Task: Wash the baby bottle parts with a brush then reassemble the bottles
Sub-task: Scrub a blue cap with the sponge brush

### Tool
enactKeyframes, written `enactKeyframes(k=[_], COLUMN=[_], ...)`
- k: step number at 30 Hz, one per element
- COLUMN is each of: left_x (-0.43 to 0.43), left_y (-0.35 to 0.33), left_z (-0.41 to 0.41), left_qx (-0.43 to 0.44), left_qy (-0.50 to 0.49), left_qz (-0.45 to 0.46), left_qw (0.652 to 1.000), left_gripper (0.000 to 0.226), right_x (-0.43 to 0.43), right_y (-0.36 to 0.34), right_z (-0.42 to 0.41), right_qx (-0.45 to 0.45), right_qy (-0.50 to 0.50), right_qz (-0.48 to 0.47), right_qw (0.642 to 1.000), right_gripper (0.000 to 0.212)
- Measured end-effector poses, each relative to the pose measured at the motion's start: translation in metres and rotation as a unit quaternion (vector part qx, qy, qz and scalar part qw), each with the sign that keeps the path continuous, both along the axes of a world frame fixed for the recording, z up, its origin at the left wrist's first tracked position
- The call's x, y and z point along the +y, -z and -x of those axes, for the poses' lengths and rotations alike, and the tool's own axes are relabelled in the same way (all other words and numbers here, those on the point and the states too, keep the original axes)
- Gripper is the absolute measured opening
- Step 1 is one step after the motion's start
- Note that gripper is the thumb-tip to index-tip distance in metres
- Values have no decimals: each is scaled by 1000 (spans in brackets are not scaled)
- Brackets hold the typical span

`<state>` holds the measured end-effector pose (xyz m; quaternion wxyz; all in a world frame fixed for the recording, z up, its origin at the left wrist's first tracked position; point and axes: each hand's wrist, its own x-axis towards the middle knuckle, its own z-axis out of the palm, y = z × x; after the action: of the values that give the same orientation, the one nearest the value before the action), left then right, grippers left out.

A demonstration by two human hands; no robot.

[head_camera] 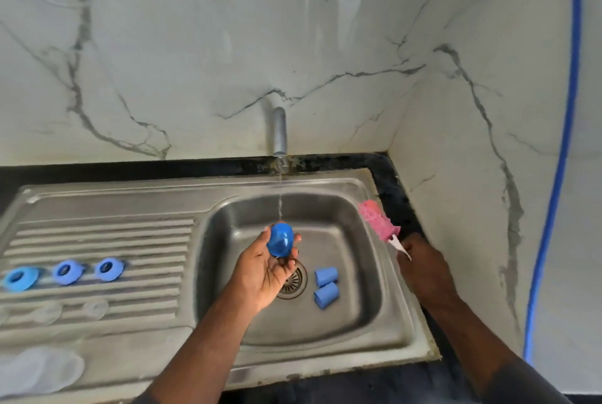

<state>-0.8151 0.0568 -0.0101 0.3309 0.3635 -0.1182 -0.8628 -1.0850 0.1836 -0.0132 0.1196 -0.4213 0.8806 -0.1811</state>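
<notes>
Blue bottle cap (pixel 280 239) was held under the water stream (pixel 279 205) by the curled left hand (pixel 264 270); the pink brush (pixel 378 219) was gripped by the right hand (pixel 423 270) at the sink (pixel 402 306) right rim.

We read no text, label, brand, number or sign anywhere in this view; we find nothing legible on any surface.
</notes>
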Motion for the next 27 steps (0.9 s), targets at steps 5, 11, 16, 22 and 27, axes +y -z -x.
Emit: enactKeyframes(k=[5, 11, 16, 22, 27], left_x=[-15, -35, -44, -48, -52], left_y=[-18, -27, -35, -33, -34], left_z=[-19, -45, -68, -81, -81], left_qx=[-30, -71, -94, -87, -38], left_qy=[-69, -104, -86, -67, -74], left_qz=[28, 106, 146, 143, 136], left_qw=[997, 986, 981, 984, 987], left_gripper=[25, 21, 19, 18, 23], right_x=[-35, -61, -78, -79, -83], right_y=[-36, -65, -64, -55, -54], right_z=[-77, -171, -202, -216, -211], right_qx=[-142, -227, -211, -174, -145], right_qy=[-65, -149, -136, -164, -114], right_qz=[85, 137, 139, 136, 161], right_qw=[984, 953, 958, 961, 970], right_gripper=[15, 11, 17, 16, 23])
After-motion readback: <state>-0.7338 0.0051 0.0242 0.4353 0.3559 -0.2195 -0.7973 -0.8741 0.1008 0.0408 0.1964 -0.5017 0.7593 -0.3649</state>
